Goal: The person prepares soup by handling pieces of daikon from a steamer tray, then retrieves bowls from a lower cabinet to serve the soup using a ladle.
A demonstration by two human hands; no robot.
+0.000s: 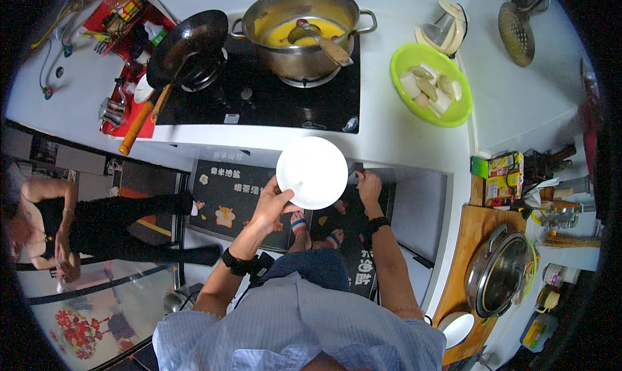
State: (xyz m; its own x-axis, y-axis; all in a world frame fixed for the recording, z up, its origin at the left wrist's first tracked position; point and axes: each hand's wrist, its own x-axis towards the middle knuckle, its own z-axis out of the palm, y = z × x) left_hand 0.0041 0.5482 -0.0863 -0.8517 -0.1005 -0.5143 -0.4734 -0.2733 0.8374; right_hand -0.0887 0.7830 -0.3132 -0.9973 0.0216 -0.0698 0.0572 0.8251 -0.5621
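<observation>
My left hand (273,205) holds a round white dish (312,172) by its lower left rim, thumb on top. The dish is over the floor, just in front of the white counter's edge. My right hand (369,188) is beside the dish on the right, below the counter edge. Its fingers are closed on a dark handle (356,167), mostly hidden, so what it belongs to cannot be told. On the black cooktop (291,109) stands a two-handled steel pot (303,55) with yellow liquid. A ladle with a wooden handle (335,51) rests across its rim.
A dark wok (189,45) tilts on the left burner, its wooden handle past the counter edge. A lime-green basin (398,86) holds pale chunks. Right, a lidded pan (503,274) and white bowl (456,328) sit on a wooden board (449,298). Another person (63,220) is at left.
</observation>
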